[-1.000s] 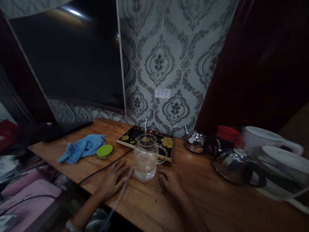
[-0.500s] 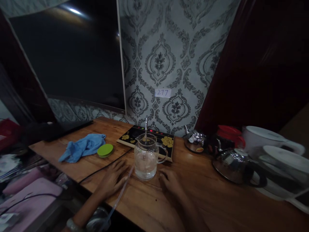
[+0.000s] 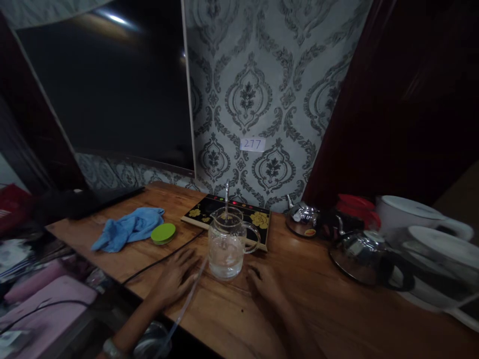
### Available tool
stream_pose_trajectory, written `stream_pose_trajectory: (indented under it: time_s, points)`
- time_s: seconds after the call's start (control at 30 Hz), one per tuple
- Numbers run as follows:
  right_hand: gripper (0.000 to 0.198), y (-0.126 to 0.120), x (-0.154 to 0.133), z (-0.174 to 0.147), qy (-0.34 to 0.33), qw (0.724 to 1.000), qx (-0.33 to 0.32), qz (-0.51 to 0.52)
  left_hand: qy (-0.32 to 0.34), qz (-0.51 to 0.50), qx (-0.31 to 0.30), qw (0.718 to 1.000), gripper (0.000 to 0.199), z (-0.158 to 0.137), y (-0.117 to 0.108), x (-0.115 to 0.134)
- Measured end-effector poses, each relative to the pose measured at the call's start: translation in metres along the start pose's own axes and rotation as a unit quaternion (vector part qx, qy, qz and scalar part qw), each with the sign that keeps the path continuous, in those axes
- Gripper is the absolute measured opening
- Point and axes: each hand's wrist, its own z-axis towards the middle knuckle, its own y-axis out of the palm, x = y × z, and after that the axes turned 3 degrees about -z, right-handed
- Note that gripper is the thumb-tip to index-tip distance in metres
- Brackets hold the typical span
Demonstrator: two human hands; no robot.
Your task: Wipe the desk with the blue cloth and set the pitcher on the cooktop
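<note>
Cloth (image 3: 129, 228): blue, crumpled, well left of the hands.
Lid (image 3: 163, 233): green, flat, beside the cloth.
Left hand (image 3: 174, 279): flat on the table (image 3: 337, 309), fingers spread, holding nothing.
Tube (image 3: 187, 299): clear, runs from beside the left hand over the table edge.
Jug (image 3: 226, 249): glass, part-filled, upright between the hands.
Right hand (image 3: 264, 284): palm down, fingers loosely extended, empty.
Risk: a snagged tube or nudged jug could spill water toward the hotplate (image 3: 228, 212).

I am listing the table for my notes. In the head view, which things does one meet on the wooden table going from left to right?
Blue cloth → green lid → left hand → glass pitcher → right hand → small steel kettle → large steel kettle → white kettles.
</note>
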Motion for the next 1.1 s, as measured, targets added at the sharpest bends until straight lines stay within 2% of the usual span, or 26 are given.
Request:
stream_pose_trajectory:
  time_s: [0.23,0.8,1.1]
  points:
    - [0.025,-0.0015,-0.0013,-0.0003,0.000,1.000,0.001,-0.026,-0.002,0.013,-0.009,1.000,0.046,0.0005,-0.0020,0.0017]
    - [0.028,0.0006,0.0010,-0.0012,-0.007,1.000,0.009,0.003,0.004,0.012,0.003,1.000,0.046,-0.0001,0.0009,-0.0006]
    - [0.028,0.0003,0.0003,-0.0013,-0.002,1.000,0.007,-0.005,0.006,0.020,-0.011,1.000,0.047,0.0013,-0.0009,0.0002]
